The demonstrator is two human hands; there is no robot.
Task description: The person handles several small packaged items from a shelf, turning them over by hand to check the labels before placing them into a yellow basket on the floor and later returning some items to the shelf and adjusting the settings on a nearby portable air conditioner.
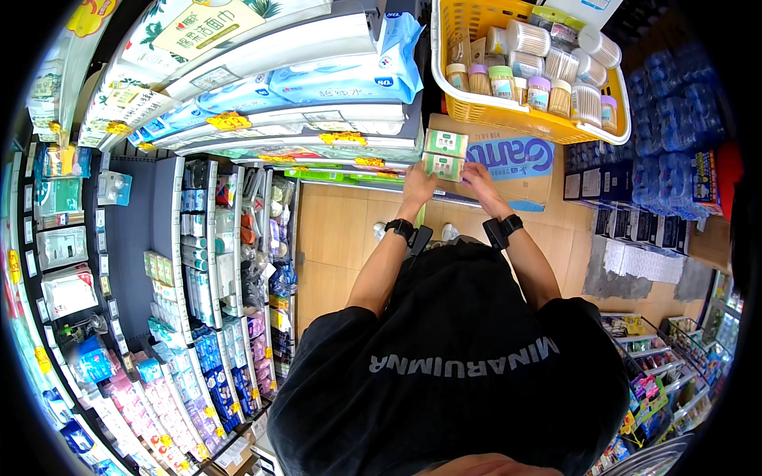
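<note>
My left hand point(419, 181) holds the left edge of a small green-and-cream box point(443, 167), and my right hand point(477, 178) is at its right edge. A second box of the same kind point(446, 142) lies against its far side. Both are above a printed cardboard carton point(512, 154) on the floor; whether they rest on it I cannot tell. Beyond them a yellow plastic basket point(536, 122) holds several jars of toothpicks point(501, 83) and cotton swabs point(528, 38). Black bands with small devices are on both wrists.
Shelves with blue wet-wipe packs point(333, 80) stand at the far left. Similar green-and-cream boxes point(158, 266) sit on the left shelving, beside packaged goods. Shrink-wrapped bottles point(670, 178) are stacked at the right. Another display rack point(649, 351) stands at the lower right.
</note>
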